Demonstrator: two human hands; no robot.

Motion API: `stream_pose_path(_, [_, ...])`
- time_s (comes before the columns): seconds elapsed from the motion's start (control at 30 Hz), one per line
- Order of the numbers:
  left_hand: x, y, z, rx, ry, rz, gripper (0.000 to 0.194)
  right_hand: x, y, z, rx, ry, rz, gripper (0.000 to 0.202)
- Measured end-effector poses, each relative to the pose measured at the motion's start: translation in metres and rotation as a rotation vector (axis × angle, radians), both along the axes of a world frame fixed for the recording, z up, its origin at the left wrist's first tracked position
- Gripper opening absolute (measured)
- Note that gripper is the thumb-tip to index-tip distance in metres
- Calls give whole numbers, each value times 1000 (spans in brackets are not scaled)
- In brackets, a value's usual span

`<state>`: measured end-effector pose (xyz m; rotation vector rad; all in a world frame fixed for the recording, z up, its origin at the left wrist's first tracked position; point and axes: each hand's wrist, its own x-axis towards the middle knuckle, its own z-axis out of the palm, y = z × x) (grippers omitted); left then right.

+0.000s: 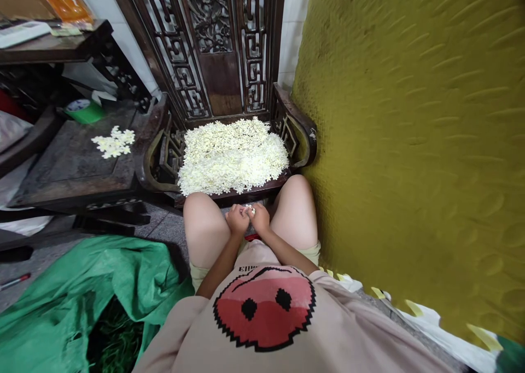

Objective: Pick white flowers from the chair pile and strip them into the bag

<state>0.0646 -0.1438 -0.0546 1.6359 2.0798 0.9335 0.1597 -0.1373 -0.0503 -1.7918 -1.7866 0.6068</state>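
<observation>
My left hand and my right hand meet between my knees, both with fingers curled closed. A small white flower pokes out at the fingertips of my right hand. Whatever my left fingers pinch is too small to make out. Just ahead, a thick layer of white blossoms covers the seat of a dark carved wooden chair. Something red shows below my hands, mostly hidden.
On the dark side table at left lie a small cluster of white flowers and a green tape roll. A green sack with dark green contents sits at lower left. A large yellow textured sheet stands along the right.
</observation>
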Motion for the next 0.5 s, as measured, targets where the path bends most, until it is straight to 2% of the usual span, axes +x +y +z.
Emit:
stream_pose_path(0.13, [-2,0,-3,22,-102,97,10,-3,-1,-4,51,-20,70,23])
stream_pose_path(0.4, [-8,-4,-7,21,-197,89,10,1,-6,-2,72,-74,194,21])
stream_pose_path(0.5, [-11,0,-10,19,-260,56,9,3,-6,-3,48,24,173,19])
